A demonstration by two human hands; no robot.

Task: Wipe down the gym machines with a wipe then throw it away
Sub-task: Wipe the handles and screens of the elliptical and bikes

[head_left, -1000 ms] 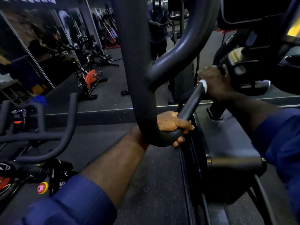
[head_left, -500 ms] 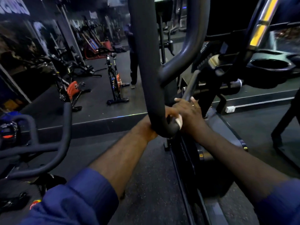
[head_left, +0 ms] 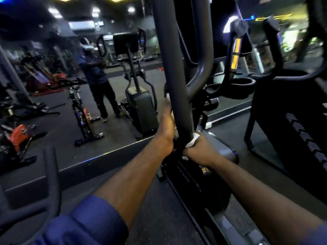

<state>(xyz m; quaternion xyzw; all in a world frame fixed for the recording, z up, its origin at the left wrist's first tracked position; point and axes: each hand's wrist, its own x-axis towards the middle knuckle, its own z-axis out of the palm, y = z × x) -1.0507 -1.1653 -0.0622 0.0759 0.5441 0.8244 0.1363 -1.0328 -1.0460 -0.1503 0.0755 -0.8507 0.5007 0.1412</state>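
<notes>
A thick black upright handlebar (head_left: 172,71) of an elliptical machine rises through the middle of the view. My left hand (head_left: 167,131) grips the bar from its left side near the lower end. My right hand (head_left: 198,149) is wrapped round the same bar from the right, with a white wipe (head_left: 193,140) bunched between palm and bar. Part of the wipe sticks out above and below my fingers. The machine's dark body (head_left: 192,183) lies below both hands.
A wall mirror (head_left: 79,76) ahead reflects me, spin bikes and another elliptical. A curved black bike handlebar (head_left: 51,183) sits at lower left. A dark machine (head_left: 290,131) stands to the right. Rubber floor (head_left: 155,218) runs beneath my arms.
My right hand with the wipe came down the angled grip to the upright bar's lower end beside my left hand. My view tilted upward, showing more mirror and ceiling lights.
</notes>
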